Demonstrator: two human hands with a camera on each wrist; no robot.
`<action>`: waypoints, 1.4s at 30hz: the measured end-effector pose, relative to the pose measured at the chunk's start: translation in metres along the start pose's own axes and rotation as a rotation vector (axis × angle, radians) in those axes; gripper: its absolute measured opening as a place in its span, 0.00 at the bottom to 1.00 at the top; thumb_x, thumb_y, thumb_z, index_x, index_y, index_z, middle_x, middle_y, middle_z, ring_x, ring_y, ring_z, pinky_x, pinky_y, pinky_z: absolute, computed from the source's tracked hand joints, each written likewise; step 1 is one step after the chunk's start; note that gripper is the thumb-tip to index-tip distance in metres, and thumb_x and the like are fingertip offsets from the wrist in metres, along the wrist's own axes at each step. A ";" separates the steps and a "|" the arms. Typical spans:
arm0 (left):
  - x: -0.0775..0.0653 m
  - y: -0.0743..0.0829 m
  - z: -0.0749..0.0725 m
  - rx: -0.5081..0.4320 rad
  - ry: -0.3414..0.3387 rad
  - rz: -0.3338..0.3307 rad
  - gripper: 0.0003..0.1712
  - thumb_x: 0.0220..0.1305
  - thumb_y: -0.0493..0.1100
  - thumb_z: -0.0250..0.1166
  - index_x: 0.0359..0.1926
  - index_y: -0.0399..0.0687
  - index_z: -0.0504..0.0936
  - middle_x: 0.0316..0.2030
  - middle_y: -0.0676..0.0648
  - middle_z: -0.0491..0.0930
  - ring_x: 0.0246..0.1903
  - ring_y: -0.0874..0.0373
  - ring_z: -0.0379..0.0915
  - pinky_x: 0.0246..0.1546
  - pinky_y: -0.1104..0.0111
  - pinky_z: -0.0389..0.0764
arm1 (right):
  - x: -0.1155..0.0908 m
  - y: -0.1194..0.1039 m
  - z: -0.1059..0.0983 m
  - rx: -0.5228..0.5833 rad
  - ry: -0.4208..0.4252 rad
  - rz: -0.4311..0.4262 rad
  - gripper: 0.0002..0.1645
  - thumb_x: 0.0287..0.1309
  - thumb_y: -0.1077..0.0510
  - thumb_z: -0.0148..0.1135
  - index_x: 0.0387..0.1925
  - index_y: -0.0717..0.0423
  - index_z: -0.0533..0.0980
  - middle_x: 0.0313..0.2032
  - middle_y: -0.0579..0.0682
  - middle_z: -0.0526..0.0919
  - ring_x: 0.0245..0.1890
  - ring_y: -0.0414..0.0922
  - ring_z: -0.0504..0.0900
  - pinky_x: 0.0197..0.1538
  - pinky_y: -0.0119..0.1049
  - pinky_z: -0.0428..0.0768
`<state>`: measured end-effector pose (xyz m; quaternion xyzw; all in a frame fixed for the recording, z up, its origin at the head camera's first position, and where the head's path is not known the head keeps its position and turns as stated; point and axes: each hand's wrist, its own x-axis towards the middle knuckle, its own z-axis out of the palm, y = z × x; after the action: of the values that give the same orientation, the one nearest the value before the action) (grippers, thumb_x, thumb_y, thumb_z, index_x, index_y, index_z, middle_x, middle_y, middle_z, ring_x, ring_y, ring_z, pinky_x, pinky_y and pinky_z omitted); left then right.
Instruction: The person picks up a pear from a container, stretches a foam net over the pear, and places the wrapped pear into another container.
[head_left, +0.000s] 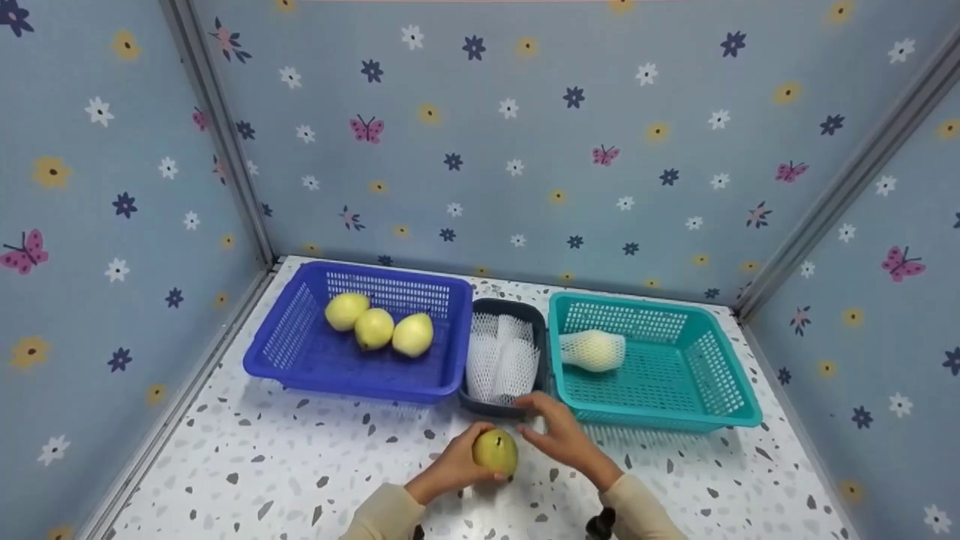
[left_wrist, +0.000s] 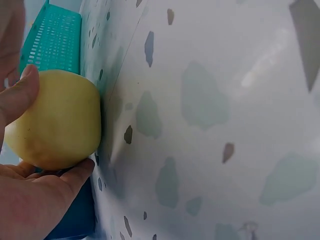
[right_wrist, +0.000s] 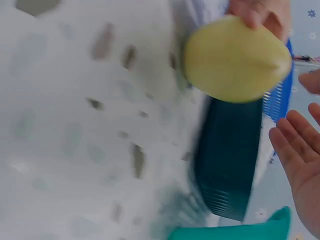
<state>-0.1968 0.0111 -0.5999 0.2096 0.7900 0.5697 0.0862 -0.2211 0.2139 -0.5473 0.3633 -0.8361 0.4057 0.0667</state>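
My left hand (head_left: 457,461) grips a yellow-green pear (head_left: 496,454), stem up, low over the front of the table. In the left wrist view, fingers bear against the side of this pear (left_wrist: 60,120). My right hand (head_left: 559,431) is just to the right of the pear with its fingers extended, at the front edge of a dark basket (head_left: 491,409). Nothing is in it; the right wrist view shows its fingers (right_wrist: 300,132) spread apart from the pear. White foam nets (head_left: 502,360) lie in the dark basket.
A blue basket (head_left: 360,381) at the left holds three bare pears (head_left: 374,328). The teal basket (head_left: 675,416) at the right holds one pear in a foam net (head_left: 596,350). Flower-patterned panels (head_left: 480,112) enclose the speckled table (head_left: 300,465) at the back and sides.
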 end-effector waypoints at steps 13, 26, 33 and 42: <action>-0.003 -0.003 0.000 0.003 0.016 0.084 0.39 0.35 0.42 0.73 0.51 0.37 0.66 0.44 0.45 0.73 0.41 0.53 0.69 0.42 0.59 0.69 | 0.050 0.017 0.002 -0.696 -0.084 0.065 0.25 0.40 0.57 0.67 0.44 0.59 0.71 0.40 0.51 0.73 0.43 0.46 0.70 0.44 0.38 0.73; -0.003 0.000 0.000 0.002 0.009 -0.015 0.41 0.33 0.42 0.74 0.53 0.41 0.66 0.47 0.45 0.71 0.45 0.50 0.68 0.45 0.57 0.67 | 0.052 0.029 0.011 -0.842 0.016 -0.035 0.08 0.43 0.61 0.64 0.29 0.58 0.76 0.27 0.49 0.75 0.28 0.45 0.74 0.29 0.37 0.75; -0.007 0.001 0.000 -0.028 0.010 -0.042 0.42 0.33 0.41 0.74 0.53 0.41 0.65 0.47 0.43 0.71 0.44 0.48 0.69 0.44 0.56 0.70 | 0.051 0.026 0.006 -0.765 0.180 0.051 0.05 0.49 0.62 0.60 0.31 0.57 0.78 0.29 0.49 0.79 0.30 0.44 0.76 0.32 0.36 0.76; -0.004 -0.005 0.001 -0.008 0.018 -0.024 0.42 0.32 0.42 0.75 0.53 0.41 0.66 0.47 0.44 0.71 0.44 0.49 0.68 0.45 0.56 0.68 | 0.051 0.017 -0.013 -0.675 0.298 0.043 0.07 0.54 0.62 0.56 0.36 0.58 0.77 0.31 0.51 0.79 0.30 0.46 0.79 0.31 0.36 0.77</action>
<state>-0.1940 0.0093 -0.6054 0.1945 0.7908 0.5739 0.0867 -0.2719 0.2016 -0.5289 0.2402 -0.9112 0.1570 0.2955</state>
